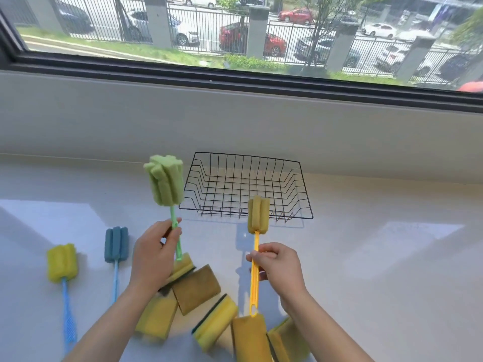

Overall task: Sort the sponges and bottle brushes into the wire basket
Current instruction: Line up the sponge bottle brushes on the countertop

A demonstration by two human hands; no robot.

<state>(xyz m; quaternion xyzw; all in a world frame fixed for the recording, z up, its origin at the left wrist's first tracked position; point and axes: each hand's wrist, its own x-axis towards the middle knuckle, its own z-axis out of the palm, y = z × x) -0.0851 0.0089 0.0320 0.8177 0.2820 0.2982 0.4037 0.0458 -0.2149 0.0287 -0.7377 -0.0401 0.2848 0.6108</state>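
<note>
Left hand [153, 253] holds a green brush [165, 182], right hand [278, 265] a yellow brush [258, 215], before the wire basket [300, 189].

Street-facing room, pale counter [366, 257] under wide window [235, 35], fence and parked cars outside

The person is working bare-armed: the left forearm [109, 325] and right forearm [324, 327] are showing uncovered, and the left hand [153, 253] and right hand [278, 265] are bare too.
</note>
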